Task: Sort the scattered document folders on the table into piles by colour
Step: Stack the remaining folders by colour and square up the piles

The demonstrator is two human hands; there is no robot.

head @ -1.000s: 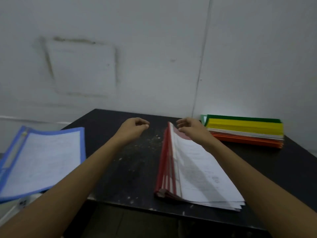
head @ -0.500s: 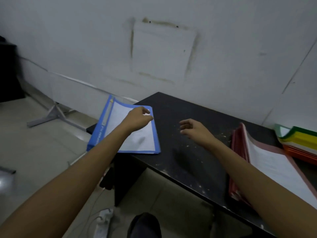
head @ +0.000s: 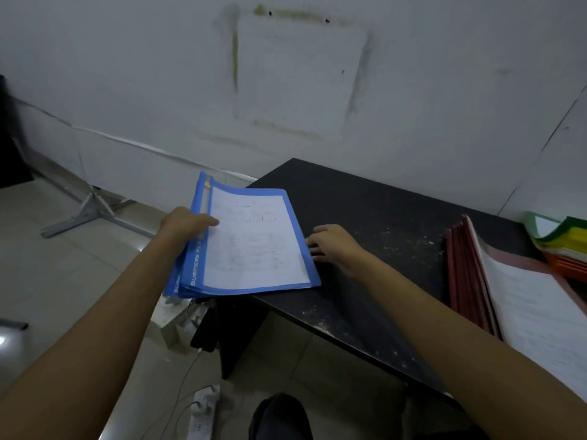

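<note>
Blue plastic document folders (head: 254, 246), a thin stack with a clear front over a printed sheet, lie on the left corner of the black worktop (head: 365, 201), their spine side hanging out past its edge. Half a second ago the left hand was only just reaching this stack and the right hand hung in the air over bare worktop; a second ago both were at the red plastic folders (head: 467, 281) further right. Now both hands frame the blue stack. The left hand (head: 187, 223) grips the spine side, thumb laid across the top and the other fingers hidden beneath. The right hand (head: 333, 246) rests on the worktop with its lightly bent fingers (head: 313, 241) touching the stack's right edge and closed round nothing.

Judging by this, the red pile is done with and the blue one is being squared up or pulled fully onto the worktop. A pile of green, yellow and orange folders (head: 568, 239) sits at the far right, still mixed.

White lettering along the blue spine strip reads "BUSINESS F", the rest covered. A small logo tops the strip, too small to read, as is the sheet's print.
</note>
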